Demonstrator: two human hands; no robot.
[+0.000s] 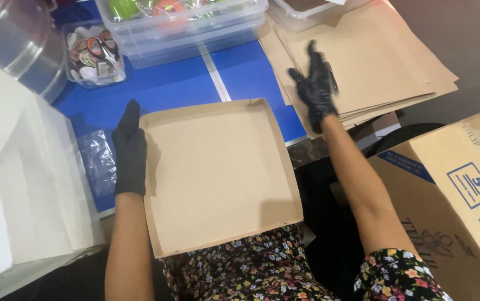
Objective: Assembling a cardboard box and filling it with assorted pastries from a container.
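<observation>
Lying flat across the near edge of a blue table (178, 89), a shallow brown cardboard tray (217, 178) with low folded walls is seen open side up and with nothing in it, its near corners overhanging a lap in a flowered dress (262, 267). The left hand (129, 150), in a black glove, is pressed flat with straight fingers against the outside of the tray's left wall, touching it but not closed around anything. The right hand (315, 86), also gloved in black, is spread open above a stack of flat brown card sheets (385, 61) to the right of and beyond the tray; it is blurred, so whether it touches the top sheet cannot be told, and nothing is gripped in it. The tray lies to the left of and nearer than the right hand, well apart from it, its longer side running away from the body, and the left hand is much the nearer to it. A clear bag (98, 161) lies just left of the left hand, with white sheets (22, 184) beyond it. Clear plastic tubs (184, 28) at the far edge are cut off by the frame, and a printed cardboard box (463, 200) at the right is only partly shown.
</observation>
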